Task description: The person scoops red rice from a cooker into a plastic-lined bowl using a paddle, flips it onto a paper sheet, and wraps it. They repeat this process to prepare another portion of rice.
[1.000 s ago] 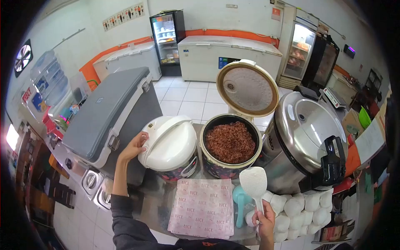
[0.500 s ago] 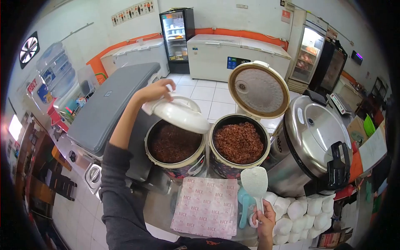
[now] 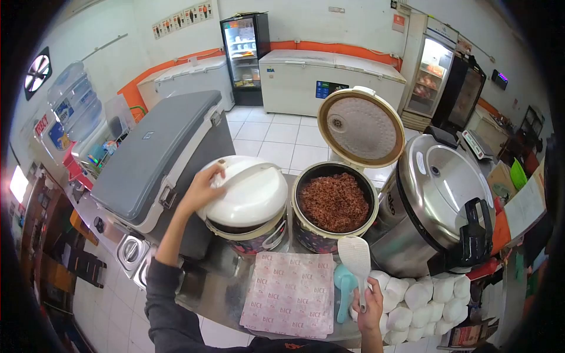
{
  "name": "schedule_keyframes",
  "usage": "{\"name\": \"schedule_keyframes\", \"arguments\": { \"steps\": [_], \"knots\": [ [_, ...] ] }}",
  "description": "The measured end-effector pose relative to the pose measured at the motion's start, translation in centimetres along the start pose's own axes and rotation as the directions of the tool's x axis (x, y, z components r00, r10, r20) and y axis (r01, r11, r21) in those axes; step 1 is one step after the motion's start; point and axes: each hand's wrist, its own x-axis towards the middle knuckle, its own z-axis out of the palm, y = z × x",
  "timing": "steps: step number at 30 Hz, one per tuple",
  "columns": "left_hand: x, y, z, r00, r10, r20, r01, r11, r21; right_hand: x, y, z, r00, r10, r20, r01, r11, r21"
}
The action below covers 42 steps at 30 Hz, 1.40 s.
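Left hand (image 3: 203,191) bent against lid (image 3: 250,197), perhaps steadying it ajar over 11 o'clock cooker (image 3: 250,240) — grip, I can't tell. Right hand (image 3: 369,305) grips paddle (image 3: 355,256), 1 o'clock — blade up, presumably for cleanliness.

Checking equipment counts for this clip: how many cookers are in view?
3: a floral cooker at the left hand, an open floral cooker beside it, and a large steel cooker at the right. Others may be hidden.

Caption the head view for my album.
Left hand on the ajar lid of one rice cooker, right hand holding a rice paddle; reddish rice in the open cooker alongside.
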Motion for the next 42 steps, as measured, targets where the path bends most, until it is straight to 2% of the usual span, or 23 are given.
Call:
{"name": "schedule_keyframes", "arguments": {
  "steps": [3,6,7,9,11,18,21,23,27,30,33,36,38,39,41,42],
  "knots": [
    [-3.4,-4.7,3.3,0.983,-0.116,-0.139,0.082,0.971,-0.225,0.5,-0.4,0.6,0.999,-0.033,-0.018,0.033,0.999,0.003],
    [-5.0,-5.8,6.2,0.928,-0.047,-0.370,-0.013,0.987,-0.159,1.1,0.3,-0.5,0.998,-0.064,0.026,0.063,0.998,0.021],
    [-5.0,-5.2,6.4,0.913,-0.063,-0.402,0.025,0.995,-0.099,0.9,0.3,-0.7,0.998,-0.056,0.013,0.056,0.998,-0.009],
    [-5.0,-5.7,7.1,0.883,-0.023,-0.468,-0.047,0.990,-0.136,0.8,0.2,-0.2,0.999,-0.040,-0.011,0.039,0.997,-0.070],
    [-4.9,-5.6,7.2,0.888,-0.070,-0.454,-0.031,0.977,-0.210,0.3,0.5,-0.2,1.000,0.018,-0.012,-0.019,1.000,-0.025],
    [-3.1,-3.7,7.8,0.868,-0.105,-0.486,0.002,0.978,-0.208,-1.1,1.9,-0.2,0.988,0.113,0.105,-0.118,0.992,0.045],
    [-1.3,-4.2,9.1,0.828,-0.068,-0.556,0.009,0.994,-0.108,-1.8,2.6,-0.7,0.983,0.128,0.128,-0.133,0.991,0.029],
    [-0.4,-4.8,9.6,0.836,-0.106,-0.539,0.033,0.989,-0.143,-2.3,2.6,-1.1,0.982,0.126,0.139,-0.130,0.991,0.018],
    [-0.1,-5.3,8.6,0.889,-0.128,-0.440,0.063,0.985,-0.160,-3.1,2.4,-1.8,0.990,0.132,0.052,-0.134,0.991,0.024],
    [-0.1,-6.4,7.1,0.950,-0.191,-0.245,0.010,0.806,-0.591,-3.3,2.7,-3.1,0.992,0.124,0.025,-0.125,0.991,0.040],
    [0.3,-6.6,6.2,0.971,-0.177,-0.158,0.047,0.797,-0.602,-3.1,2.6,-3.8,0.994,0.110,-0.010,-0.109,0.993,0.039],
    [0.7,-6.6,5.2,0.983,-0.180,-0.034,0.136,0.837,-0.530,-2.4,2.0,-4.0,0.996,0.079,-0.051,-0.077,0.996,0.040],
    [0.9,-3.9,4.6,0.979,-0.201,0.012,0.185,0.876,-0.446,-1.5,0.5,-3.5,0.995,0.063,-0.071,-0.064,0.998,-0.001],
    [1.1,-3.2,4.4,0.975,-0.217,0.037,0.213,0.891,-0.400,-0.8,-0.8,-2.9,0.997,-0.061,-0.038,0.055,0.987,-0.150],
    [1.6,-3.6,4.0,0.970,-0.227,0.092,0.245,0.905,-0.348,1.7,-5.0,-1.0,0.957,-0.280,0.076,0.286,0.862,-0.418],
    [1.6,-3.9,3.9,0.965,-0.235,0.120,0.261,0.910,-0.322,3.1,-7.6,0.4,0.921,-0.366,0.131,0.386,0.820,-0.423]
  ]
}}
